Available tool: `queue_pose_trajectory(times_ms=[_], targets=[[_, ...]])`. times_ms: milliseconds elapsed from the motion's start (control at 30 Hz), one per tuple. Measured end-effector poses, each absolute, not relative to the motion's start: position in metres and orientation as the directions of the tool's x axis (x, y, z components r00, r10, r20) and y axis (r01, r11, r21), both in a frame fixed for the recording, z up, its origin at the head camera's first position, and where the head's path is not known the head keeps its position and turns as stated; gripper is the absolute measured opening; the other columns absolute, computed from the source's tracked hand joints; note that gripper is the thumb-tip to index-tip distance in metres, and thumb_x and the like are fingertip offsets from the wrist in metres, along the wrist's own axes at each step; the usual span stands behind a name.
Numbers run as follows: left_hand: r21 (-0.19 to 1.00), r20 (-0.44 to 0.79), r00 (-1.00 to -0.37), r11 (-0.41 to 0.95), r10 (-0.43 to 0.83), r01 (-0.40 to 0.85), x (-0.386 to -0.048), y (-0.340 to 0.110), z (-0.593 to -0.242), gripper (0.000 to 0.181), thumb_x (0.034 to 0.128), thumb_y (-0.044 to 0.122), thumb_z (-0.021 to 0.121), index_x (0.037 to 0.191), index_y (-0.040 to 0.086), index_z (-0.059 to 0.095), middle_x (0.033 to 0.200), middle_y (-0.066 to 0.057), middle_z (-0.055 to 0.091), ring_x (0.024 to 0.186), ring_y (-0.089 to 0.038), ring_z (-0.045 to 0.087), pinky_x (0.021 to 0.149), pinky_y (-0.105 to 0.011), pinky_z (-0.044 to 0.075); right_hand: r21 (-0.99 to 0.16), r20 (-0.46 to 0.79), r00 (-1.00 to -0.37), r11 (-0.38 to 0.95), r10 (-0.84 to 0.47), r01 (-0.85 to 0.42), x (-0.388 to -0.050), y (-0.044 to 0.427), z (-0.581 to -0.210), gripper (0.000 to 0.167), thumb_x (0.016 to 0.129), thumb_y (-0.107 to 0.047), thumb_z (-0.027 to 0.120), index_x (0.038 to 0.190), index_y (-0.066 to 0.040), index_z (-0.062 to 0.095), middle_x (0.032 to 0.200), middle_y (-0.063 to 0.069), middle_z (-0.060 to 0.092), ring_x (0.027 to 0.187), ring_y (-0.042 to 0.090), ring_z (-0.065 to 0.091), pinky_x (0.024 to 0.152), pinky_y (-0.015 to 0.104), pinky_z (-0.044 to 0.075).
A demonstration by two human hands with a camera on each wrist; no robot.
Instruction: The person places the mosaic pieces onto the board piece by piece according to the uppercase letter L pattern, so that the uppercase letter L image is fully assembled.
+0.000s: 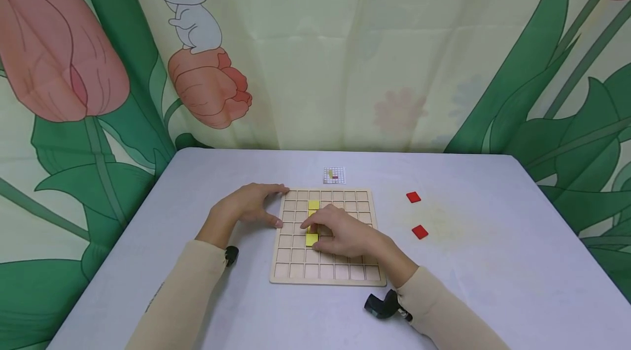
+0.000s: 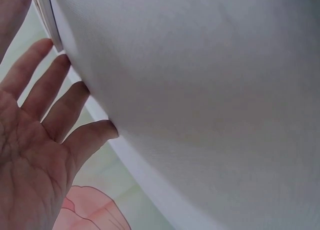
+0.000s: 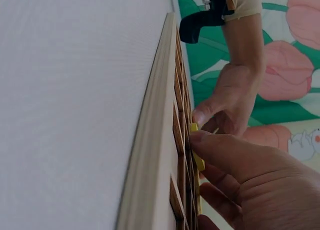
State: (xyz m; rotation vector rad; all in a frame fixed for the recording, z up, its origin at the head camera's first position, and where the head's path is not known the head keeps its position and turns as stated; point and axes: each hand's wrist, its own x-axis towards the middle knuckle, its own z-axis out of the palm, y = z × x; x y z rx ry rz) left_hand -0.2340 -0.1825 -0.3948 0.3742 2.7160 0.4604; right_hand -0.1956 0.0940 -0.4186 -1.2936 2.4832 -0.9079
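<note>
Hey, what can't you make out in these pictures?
Head view: how many tiles the yellow column holds; the right grip covers its middle.
Head view: the exact squares coloured on the pattern card; too small.
Left wrist view: most of the wooden board; cut off by the top edge.
Right wrist view: the board's near end; cut off by the bottom edge.

Pale cloth backdrop [image 1: 315,76] hangs behind white table [image 1: 512,262]; print shows pink tulips [image 1: 64,49], green leaves [image 1: 522,76], white rabbit [image 1: 199,24].
</note>
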Motion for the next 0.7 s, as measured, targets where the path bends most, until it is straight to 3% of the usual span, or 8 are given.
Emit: queue_pose_trajectory(times_ms=[433,700], targets=[[0.367,-0.310,-0.901,0.913,0.303,0.180,-0.234,-0.181,-0.396,0.095,0.0706,0.052,0.092,0.153,0.032,0.050,0.162,-0.004,0.043,0.151,-0.032,0.037,0.119,-0.057,0.034,-0.593,0.036,-0.606,0.471,-0.795,-0.653,-0.196,0.096,-0.412,0.039,0.093,-0.023,0.078,0.130,-0.019,0.067,0.110,-0.009,0.066,0.108,0.016,0.055,0.100,0.033,0.046],[0.357,-0.311,-0.905,0.918,0.292,0.173,-0.236,-0.182,-0.397,0.095,0.0703,0.053,0.092,0.153,0.033,0.049,0.162,-0.004,0.043,0.151,-0.031,0.037,0.119,-0.057,0.035,-0.617,0.078,-0.630,0.459,-0.772,-0.639,-0.198,0.110,-0.407,0.037,0.095,-0.018,0.074,0.131,-0.014,0.067,0.113,-0.004,0.068,0.110,0.017,0.059,0.102,0.040,0.049]])
